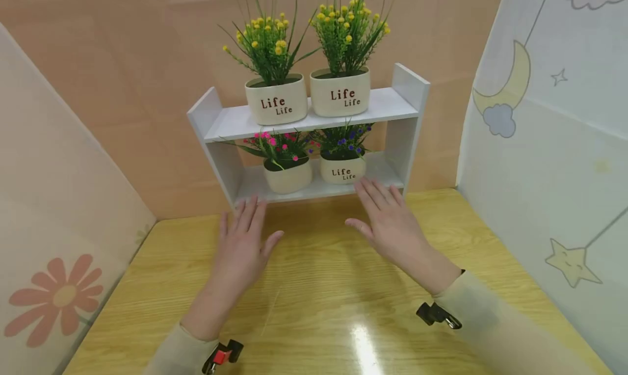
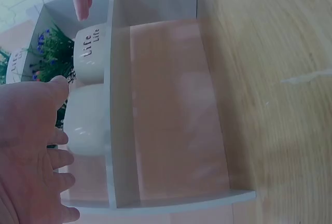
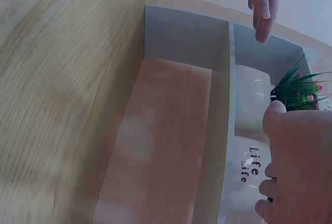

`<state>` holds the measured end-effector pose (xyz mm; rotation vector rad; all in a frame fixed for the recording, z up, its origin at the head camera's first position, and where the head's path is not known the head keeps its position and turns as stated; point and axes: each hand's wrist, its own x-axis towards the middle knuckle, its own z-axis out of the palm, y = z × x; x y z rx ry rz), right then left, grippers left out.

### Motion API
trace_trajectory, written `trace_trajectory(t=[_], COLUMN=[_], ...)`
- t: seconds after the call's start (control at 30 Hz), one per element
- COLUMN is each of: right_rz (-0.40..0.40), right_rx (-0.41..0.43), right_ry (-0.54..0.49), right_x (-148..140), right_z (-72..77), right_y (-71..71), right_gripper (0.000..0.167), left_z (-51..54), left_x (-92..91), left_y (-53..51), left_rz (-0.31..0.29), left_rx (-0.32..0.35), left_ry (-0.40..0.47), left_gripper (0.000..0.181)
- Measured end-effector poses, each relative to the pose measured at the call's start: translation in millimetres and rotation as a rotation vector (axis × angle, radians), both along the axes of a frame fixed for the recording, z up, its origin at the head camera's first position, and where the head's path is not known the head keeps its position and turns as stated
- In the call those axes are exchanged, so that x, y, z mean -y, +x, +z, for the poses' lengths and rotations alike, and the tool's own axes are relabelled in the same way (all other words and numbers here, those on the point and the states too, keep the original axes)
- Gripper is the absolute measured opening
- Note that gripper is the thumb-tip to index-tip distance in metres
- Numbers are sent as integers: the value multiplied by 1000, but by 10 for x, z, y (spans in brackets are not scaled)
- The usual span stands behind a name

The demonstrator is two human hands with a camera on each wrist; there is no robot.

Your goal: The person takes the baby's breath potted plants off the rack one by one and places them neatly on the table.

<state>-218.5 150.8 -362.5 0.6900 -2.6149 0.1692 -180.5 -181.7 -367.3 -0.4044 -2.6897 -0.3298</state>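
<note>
A white two-tier shelf (image 1: 230, 123) stands on the wooden table and holds several cream pots of artificial flowers. On its upper board are a left pot (image 1: 276, 103) and a right pot (image 1: 340, 94), both with yellow flowers. Below sit a pink-flowered pot (image 1: 288, 180) and a purple-flowered pot (image 1: 336, 172). My left hand (image 1: 240, 252) is spread palm down before the shelf's lower left, holding nothing. Before the lower right is my right hand (image 1: 392, 225), fingers straight and empty, its fingertips overlapping the purple-flowered pot's edge in the head view; contact cannot be told.
The wooden table (image 1: 314, 298) extends toward me from the shelf. A peach backdrop (image 1: 122, 119) hangs behind. Printed white panels stand at the left (image 1: 39, 200) and right (image 1: 549, 173). Beneath the lower board, the wrist views show an open space with the peach backdrop behind it.
</note>
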Motion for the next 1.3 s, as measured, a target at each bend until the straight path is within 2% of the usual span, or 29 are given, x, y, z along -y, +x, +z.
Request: trace_trajectory(t=[0.3,0.5,0.7,0.87,1.1,1.3], right_rz=[-8,5,17,24,25,27], right_rx=[-3,-13,11,18,108,157], right_ry=[-4,-56,-120,-180,-276,-366], right_x=[-22,-20,-22,-26,-37,-38], right_z=[55,90,121,134,182,214], right_y=[-43,-82,-125,-196,-329,-418], right_gripper=[88,87,84,82,81,81], left_z=[47,95,113,134,190,250], left_x=[85,137,209,281,402,478], left_y=[9,-12,-50,-100,-189,-302], left_rz=[10,-1,-15,-4,9,42], left_rx=[-16,-88,-178,-222,-300,-287], left_ry=[28,64,133,158,195,254], left_gripper=[82,78,71,69,70,70])
